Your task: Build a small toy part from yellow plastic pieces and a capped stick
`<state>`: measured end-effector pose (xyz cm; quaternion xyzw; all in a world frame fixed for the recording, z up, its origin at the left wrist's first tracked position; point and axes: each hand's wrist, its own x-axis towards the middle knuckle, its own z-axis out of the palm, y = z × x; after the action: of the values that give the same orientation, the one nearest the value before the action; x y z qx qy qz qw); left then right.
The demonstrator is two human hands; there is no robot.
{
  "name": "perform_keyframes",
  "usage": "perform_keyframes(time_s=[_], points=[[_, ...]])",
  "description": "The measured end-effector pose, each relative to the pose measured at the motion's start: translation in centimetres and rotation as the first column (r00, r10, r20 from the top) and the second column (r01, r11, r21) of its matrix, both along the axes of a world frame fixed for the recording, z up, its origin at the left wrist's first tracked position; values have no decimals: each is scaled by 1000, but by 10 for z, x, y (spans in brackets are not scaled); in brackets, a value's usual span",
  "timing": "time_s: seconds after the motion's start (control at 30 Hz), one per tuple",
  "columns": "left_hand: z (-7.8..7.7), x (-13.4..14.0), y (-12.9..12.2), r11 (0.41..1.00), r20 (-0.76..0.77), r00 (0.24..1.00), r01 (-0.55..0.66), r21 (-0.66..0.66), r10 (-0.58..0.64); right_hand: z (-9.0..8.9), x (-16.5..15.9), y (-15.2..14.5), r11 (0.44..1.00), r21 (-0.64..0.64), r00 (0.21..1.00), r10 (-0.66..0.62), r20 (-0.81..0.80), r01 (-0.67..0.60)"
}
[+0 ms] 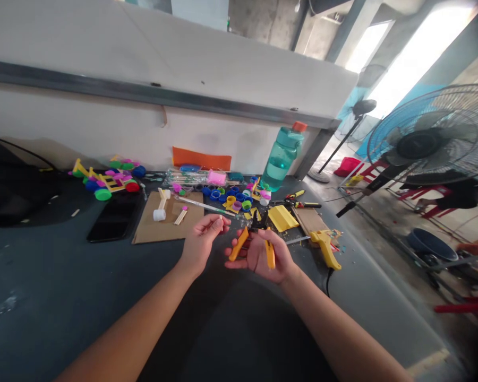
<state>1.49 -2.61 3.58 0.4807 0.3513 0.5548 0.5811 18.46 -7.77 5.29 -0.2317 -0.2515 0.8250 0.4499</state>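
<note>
My left hand (202, 241) is closed, with thumb and forefinger pinching a small pale stick piece (220, 218). In my right hand (269, 257) rests a pair of pliers (270, 253) with yellow handles and dark jaws. Its handles are spread apart and the jaws point away from me, near the left fingertips. Beyond the left hand lies a cardboard sheet (145, 229) bearing a white cap-and-stick piece (159, 214) and short wooden sticks (180, 216) with a pink bit. Past both hands is a heap of coloured bottle caps (231, 200).
A yellow glue gun (325, 248) with its cord lies on the right. Behind stands a teal bottle (281, 159). A black phone (110, 220) and small toy-like cars with cap wheels (111, 181) are on the left. A fan (426, 140) stands beyond the table's right edge.
</note>
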Motion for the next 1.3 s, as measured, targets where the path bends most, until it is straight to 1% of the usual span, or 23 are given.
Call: perform_keyframes(time_s=[0.07,0.1,0.13,0.17,0.2,0.23,0.27,0.3,0.33,0.37,0.4,0.43,0.47,0.57,0.73,0.87,1.03,1.3], points=[[-1,0,0,1000,-66,998,5,-1,-5,1,1,-1,1000,-7,999,9,54,-8],[-1,-1,0,1000,-106,994,11,5,-10,1,2,-1,1000,-5,992,-5,128,6],[-1,-1,1,1000,-148,989,18,20,-14,1,1,-1,999,7,969,-36,244,35],[-1,-2,2,999,-192,981,26,47,-16,0,1,-1,997,38,914,-80,397,71],[-1,-2,3,996,-236,972,34,84,-13,0,0,-1,990,97,812,-137,568,99],[-1,-3,3,991,-276,961,40,130,-3,-1,-2,-2,978,182,657,-205,725,104],[-1,-4,4,982,-312,950,45,181,14,-1,-3,-2,958,277,465,-281,840,79],[-2,-5,5,972,-339,940,49,230,33,0,-5,-3,933,358,270,-350,897,21],[-2,-5,5,961,-357,933,54,272,49,1,-7,-4,910,411,100,-405,909,-51],[-4,-6,5,951,-370,927,59,305,61,1,-8,-5,890,440,-33,-446,894,-118],[-5,-6,6,942,-381,922,68,330,67,2,-10,-6,874,454,-129,-477,869,-171],[-7,-6,5,933,-392,917,78,352,71,2,-11,-6,863,459,-196,-498,845,-213],[-8,-7,5,924,-405,911,90,373,75,2,-12,-7,853,460,-242,-514,823,-246],[-12,-7,5,891,-447,890,123,437,96,0,-14,-7,828,469,-314,-554,771,-309],[-17,-9,7,847,-493,862,172,503,118,-5,-13,-5,800,489,-368,-596,713,-348],[-20,-9,8,826,-507,852,190,531,131,-6,-13,-5,786,505,-380,-616,690,-357],[-19,-8,9,797,-478,867,186,575,142,-7,-13,-5,771,517,-390,-635,666,-373],[-16,-8,8,806,-473,867,167,567,154,-7,-14,-4,773,498,-416,-633,653,-393]])
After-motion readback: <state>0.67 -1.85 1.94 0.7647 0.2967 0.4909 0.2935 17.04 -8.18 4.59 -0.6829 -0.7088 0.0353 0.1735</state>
